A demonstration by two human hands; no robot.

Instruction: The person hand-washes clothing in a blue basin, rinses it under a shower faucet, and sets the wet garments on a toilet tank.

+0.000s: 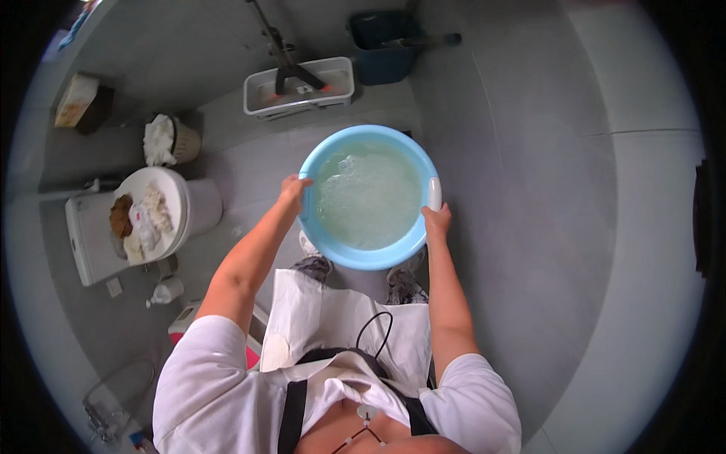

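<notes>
Between my hands is a round light-blue basin (370, 260), holding greenish, rippled water (368, 198). My left hand (295, 191) grips its left rim, fingers mostly hidden beneath the edge. On the opposite side, my right hand (436, 221) is closed on the rim just below a white handle piece (435, 194). The basin looks about level, in front of my body and above my shoes. Whether its base touches the floor cannot be seen.
To the left stands a white toilet (178, 219) with crumpled cloths (144, 219) on its lid. Behind it is a waste bin (187, 142) with a white liner. Farther off are a grey tub (261, 110) with a mop-like tool and a dark teal bucket (378, 64). Grey walls close in on the right.
</notes>
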